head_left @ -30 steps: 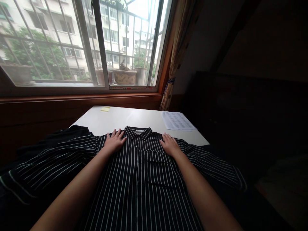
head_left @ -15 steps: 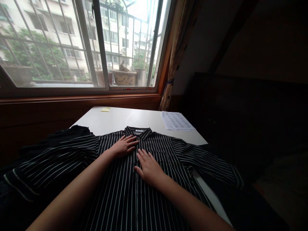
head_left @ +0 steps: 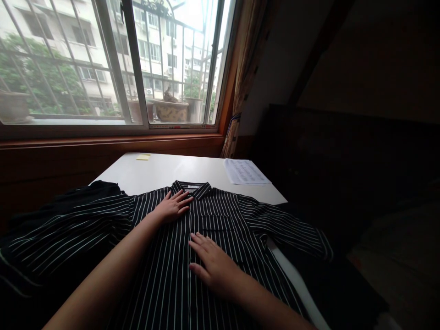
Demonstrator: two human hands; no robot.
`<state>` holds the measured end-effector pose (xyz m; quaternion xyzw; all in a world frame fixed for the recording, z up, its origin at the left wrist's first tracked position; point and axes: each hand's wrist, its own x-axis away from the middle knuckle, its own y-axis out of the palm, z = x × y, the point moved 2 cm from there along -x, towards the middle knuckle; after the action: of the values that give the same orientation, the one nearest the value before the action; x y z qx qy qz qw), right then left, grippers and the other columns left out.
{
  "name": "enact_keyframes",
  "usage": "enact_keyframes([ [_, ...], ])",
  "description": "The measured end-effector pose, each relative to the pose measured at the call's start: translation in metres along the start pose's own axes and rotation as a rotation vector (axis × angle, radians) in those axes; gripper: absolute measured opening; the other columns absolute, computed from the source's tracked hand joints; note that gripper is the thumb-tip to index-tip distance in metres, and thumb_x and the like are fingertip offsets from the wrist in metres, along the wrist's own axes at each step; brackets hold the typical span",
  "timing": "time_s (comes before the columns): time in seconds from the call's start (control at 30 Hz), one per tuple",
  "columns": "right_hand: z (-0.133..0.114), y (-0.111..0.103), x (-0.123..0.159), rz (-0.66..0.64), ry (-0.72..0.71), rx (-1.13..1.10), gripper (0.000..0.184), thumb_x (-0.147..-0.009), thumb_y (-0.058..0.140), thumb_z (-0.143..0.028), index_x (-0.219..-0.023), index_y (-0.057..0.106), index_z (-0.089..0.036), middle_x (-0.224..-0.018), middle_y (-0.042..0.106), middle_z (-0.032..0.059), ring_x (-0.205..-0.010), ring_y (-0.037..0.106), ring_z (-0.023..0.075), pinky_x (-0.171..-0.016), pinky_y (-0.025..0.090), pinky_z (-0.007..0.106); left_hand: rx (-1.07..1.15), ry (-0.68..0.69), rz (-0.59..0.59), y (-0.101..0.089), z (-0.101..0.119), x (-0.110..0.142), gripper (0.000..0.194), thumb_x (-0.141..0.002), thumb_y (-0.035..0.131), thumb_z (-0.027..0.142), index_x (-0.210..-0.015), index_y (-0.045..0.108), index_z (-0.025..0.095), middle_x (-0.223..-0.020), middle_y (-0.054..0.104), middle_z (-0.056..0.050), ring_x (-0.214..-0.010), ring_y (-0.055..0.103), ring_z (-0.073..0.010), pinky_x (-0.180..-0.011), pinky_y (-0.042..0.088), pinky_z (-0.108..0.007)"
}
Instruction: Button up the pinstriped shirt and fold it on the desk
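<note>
A black shirt with thin white stripes (head_left: 240, 215) lies spread front-up on a white table (head_left: 165, 172), collar toward the window. My left hand (head_left: 172, 206) rests flat on the chest just below the collar, fingers stretched out. Lower down, my right hand (head_left: 211, 266) lies flat on the button line, fingers spread. Neither hand holds anything. The shirt's left sleeve hangs over the table's left side and its right sleeve drapes past the right edge.
A printed sheet of paper (head_left: 244, 172) lies at the table's far right corner and a yellow sticky note (head_left: 142, 157) at the far left. A wooden sill and barred window (head_left: 103, 68) stand behind. A curtain (head_left: 240, 82) hangs right. Dark furniture fills the right.
My right hand slid from the shirt's right shoulder to the centre and then down along the button line toward me. My left hand shifted slightly toward the collar's middle.
</note>
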<state>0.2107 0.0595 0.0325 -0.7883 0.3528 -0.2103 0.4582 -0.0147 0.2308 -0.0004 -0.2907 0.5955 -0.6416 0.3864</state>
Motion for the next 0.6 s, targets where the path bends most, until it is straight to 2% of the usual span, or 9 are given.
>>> enact_keyframes([
  [0.07, 0.021, -0.021, 0.012, 0.115, 0.067, -0.026, 0.057, -0.101, 0.037, -0.055, -0.152, 0.038, -0.029, -0.160, 0.035, -0.0006, -0.146, 0.033, 0.0208, -0.121, 0.030, 0.041, 0.000, 0.001, -0.003, 0.001, -0.001, 0.000, 0.051, -0.103, 0.032, 0.055, -0.153, 0.027, 0.044, -0.164, 0.017, 0.005, -0.153, 0.011, -0.0270, -0.121, 0.007, -0.059],
  [0.13, 0.056, -0.048, 0.028, 0.312, 0.140, 0.026, 0.050, -0.100, 0.040, -0.050, -0.143, 0.050, -0.026, -0.152, 0.047, 0.0025, -0.141, 0.041, 0.0209, -0.119, 0.032, 0.039, 0.002, 0.002, -0.007, 0.001, -0.001, 0.000, 0.052, -0.103, 0.030, 0.057, -0.153, 0.026, 0.044, -0.164, 0.016, 0.005, -0.153, 0.010, -0.0269, -0.120, 0.007, -0.060],
  [0.23, 0.132, -0.091, 0.064, 0.646, 0.329, 0.185, 0.044, -0.096, 0.042, -0.043, -0.127, 0.062, -0.019, -0.136, 0.060, 0.0110, -0.130, 0.052, 0.0249, -0.115, 0.036, 0.040, 0.004, 0.004, -0.012, 0.001, -0.002, -0.001, 0.052, -0.103, 0.028, 0.057, -0.153, 0.025, 0.045, -0.165, 0.014, 0.005, -0.153, 0.009, -0.0271, -0.120, 0.006, -0.061],
  [0.3, 0.189, -0.116, 0.097, 0.781, 0.505, 0.318, 0.045, -0.093, 0.041, -0.042, -0.123, 0.064, -0.017, -0.131, 0.062, 0.0152, -0.125, 0.055, 0.0276, -0.112, 0.039, 0.041, 0.005, 0.005, -0.011, 0.002, -0.002, -0.001, 0.052, -0.103, 0.027, 0.058, -0.153, 0.025, 0.045, -0.165, 0.014, 0.005, -0.153, 0.009, -0.0273, -0.120, 0.005, -0.061],
  [0.37, 0.241, -0.134, 0.132, 0.808, 0.686, 0.464, 0.049, -0.089, 0.044, -0.043, -0.123, 0.064, -0.013, -0.131, 0.060, 0.0185, -0.123, 0.055, 0.0305, -0.109, 0.040, 0.042, 0.006, 0.006, -0.008, 0.002, -0.002, -0.001, 0.052, -0.103, 0.026, 0.058, -0.153, 0.024, 0.044, -0.165, 0.015, 0.005, -0.153, 0.010, -0.0273, -0.120, 0.004, -0.061],
  [0.43, 0.283, -0.145, 0.161, 0.739, 0.868, 0.559, 0.052, -0.086, 0.045, -0.045, -0.122, 0.065, -0.013, -0.130, 0.061, 0.0201, -0.121, 0.057, 0.0326, -0.105, 0.043, 0.045, 0.006, 0.004, -0.004, 0.003, -0.003, -0.001, 0.053, -0.103, 0.027, 0.058, -0.153, 0.024, 0.044, -0.165, 0.015, 0.004, -0.153, 0.010, -0.0273, -0.120, 0.004, -0.060],
  [0.47, 0.298, -0.148, 0.173, 0.722, 0.909, 0.559, 0.052, -0.085, 0.047, -0.046, -0.118, 0.068, -0.012, -0.125, 0.064, 0.0228, -0.116, 0.060, 0.0345, -0.099, 0.045, 0.047, 0.006, 0.002, -0.002, 0.004, -0.003, -0.002, 0.053, -0.103, 0.027, 0.058, -0.153, 0.024, 0.044, -0.165, 0.016, 0.004, -0.153, 0.010, -0.0274, -0.120, 0.005, -0.060],
  [0.53, 0.318, -0.153, 0.188, 0.704, 0.953, 0.556, 0.047, -0.083, 0.048, -0.048, -0.104, 0.074, -0.014, -0.105, 0.072, 0.0228, -0.094, 0.069, 0.0340, -0.085, 0.051, 0.047, 0.007, 0.000, -0.002, 0.005, -0.003, -0.002, 0.053, -0.102, 0.028, 0.058, -0.153, 0.024, 0.045, -0.165, 0.016, 0.004, -0.153, 0.010, -0.0278, -0.120, 0.005, -0.060],
  [0.6, 0.326, -0.156, 0.195, 0.742, 0.969, 0.585, 0.043, -0.082, 0.049, -0.051, -0.092, 0.076, -0.019, -0.090, 0.074, 0.0197, -0.078, 0.070, 0.0315, -0.077, 0.051, 0.045, 0.009, -0.001, -0.002, 0.006, -0.004, -0.003, 0.053, -0.102, 0.028, 0.058, -0.153, 0.023, 0.045, -0.165, 0.016, 0.004, -0.153, 0.010, -0.0284, -0.119, 0.006, -0.062],
])
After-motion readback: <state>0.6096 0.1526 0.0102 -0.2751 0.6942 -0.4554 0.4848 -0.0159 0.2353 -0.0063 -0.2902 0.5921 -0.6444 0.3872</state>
